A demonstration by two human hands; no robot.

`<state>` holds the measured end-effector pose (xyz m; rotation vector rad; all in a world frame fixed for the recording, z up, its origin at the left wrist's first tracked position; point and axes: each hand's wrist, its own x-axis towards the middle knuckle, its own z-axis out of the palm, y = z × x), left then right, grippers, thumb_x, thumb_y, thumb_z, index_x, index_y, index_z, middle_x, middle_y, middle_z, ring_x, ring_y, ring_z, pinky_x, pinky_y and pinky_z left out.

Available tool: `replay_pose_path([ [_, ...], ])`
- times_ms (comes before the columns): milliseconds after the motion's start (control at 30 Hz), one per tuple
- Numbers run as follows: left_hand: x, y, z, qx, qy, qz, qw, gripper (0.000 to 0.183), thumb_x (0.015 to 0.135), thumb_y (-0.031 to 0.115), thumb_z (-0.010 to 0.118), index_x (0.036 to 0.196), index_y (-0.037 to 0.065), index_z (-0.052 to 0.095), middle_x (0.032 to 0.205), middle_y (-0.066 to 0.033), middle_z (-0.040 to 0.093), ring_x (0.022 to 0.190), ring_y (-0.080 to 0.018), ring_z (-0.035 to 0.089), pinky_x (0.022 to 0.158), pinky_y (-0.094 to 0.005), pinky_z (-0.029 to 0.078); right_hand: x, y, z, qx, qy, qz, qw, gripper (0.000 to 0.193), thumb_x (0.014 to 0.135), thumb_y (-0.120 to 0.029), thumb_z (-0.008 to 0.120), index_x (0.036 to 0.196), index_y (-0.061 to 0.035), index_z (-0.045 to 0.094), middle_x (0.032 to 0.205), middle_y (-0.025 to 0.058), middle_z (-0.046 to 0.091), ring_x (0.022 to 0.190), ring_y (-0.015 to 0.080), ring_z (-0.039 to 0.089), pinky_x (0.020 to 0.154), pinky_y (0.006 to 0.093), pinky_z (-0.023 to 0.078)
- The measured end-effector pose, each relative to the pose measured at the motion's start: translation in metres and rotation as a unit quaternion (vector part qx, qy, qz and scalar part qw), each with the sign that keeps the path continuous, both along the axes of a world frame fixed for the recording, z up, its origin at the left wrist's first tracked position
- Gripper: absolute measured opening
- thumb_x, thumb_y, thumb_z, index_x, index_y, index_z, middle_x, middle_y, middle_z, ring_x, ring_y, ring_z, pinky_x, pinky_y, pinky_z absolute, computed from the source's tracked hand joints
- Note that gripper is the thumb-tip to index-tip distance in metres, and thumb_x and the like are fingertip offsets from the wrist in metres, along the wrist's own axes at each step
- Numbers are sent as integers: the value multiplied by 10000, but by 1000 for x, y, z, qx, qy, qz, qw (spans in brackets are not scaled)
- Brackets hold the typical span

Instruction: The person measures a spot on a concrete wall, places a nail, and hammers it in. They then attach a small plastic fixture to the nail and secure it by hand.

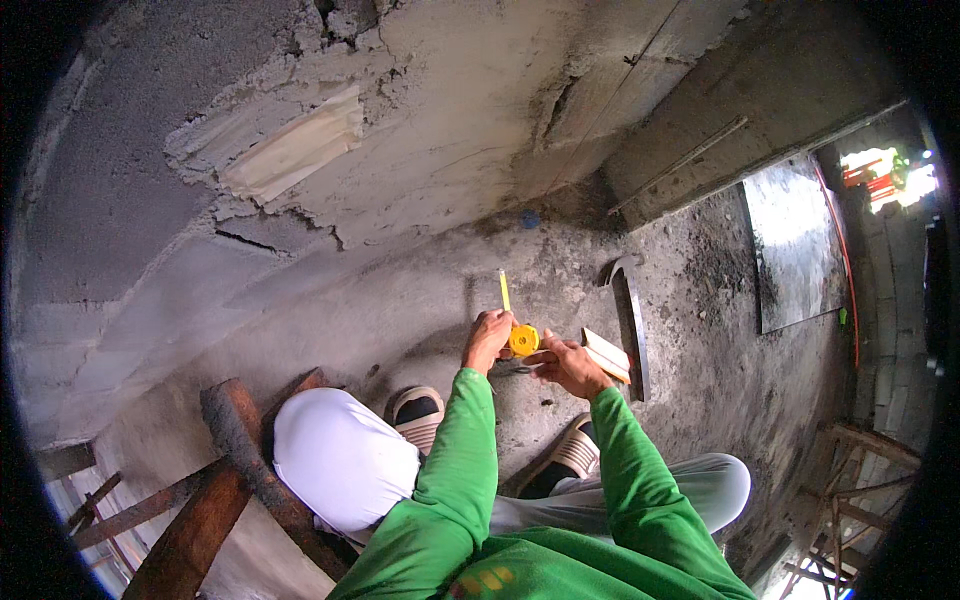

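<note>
My left hand [487, 341] is closed on a yellow tape measure [523, 340], with its round case showing at the right of the fingers. A short length of yellow blade [504, 290] sticks out beyond that hand, pointing away from me. My right hand [572, 367] is beside the case, fingers apart and stretched toward it, the tips at or touching its edge. Just right of this hand is a pale wooden piece [606, 354]; whether the hand touches it is unclear. Farther right, a dark metal bar [632, 330] with a hooked far end lies on the floor.
Low over the floor at the left and ahead is a rough, cracked concrete surface [420, 150]. Rusty brown beams [235, 470] cross beside my left knee. A flat grey sheet [795, 245] and a red line [845, 260] lie at the right. Wooden framing [850, 500] stands at the lower right.
</note>
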<state>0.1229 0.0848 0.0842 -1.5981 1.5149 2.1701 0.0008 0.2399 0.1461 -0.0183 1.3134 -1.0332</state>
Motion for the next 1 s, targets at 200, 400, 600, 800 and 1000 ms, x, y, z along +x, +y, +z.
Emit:
replay_pose_path([
  [200,-1,-7,-11,-141,-13,2,990,377,969,328,459,958,49,713,928,-158,706,794,-301,699,566,-402,579,-14,6,20,-9,173,94,980,227,978,-230,623,1046,-19,672,825,55,641,613,111,567,497,246,417],
  [400,4,-15,16,25,-10,-107,994,595,930,614,551,958,30,662,779,-93,647,487,-185,577,422,-348,466,-22,7,13,19,165,-87,982,211,980,-223,596,1036,-28,653,835,53,656,568,108,539,468,245,385],
  [600,12,-27,35,-59,-108,-355,927,746,748,743,683,910,15,701,805,-102,678,753,-209,642,696,-361,521,-44,26,0,45,139,-326,934,166,1014,-270,548,1055,-111,573,927,50,673,604,155,588,479,285,432],
  [800,11,-32,44,69,-128,-515,845,359,811,496,678,899,170,799,880,-44,719,795,-162,637,708,-367,498,-76,64,-27,124,244,-374,886,146,967,-198,537,1023,-65,556,875,83,645,587,210,625,430,299,427],
  [1000,-6,-48,74,53,237,-463,852,314,927,360,608,912,93,772,896,-22,708,798,-154,628,733,-319,482,-70,68,-3,249,503,-156,813,514,873,-74,594,1360,30,463,961,223,650,736,287,692,573,429,552],
])
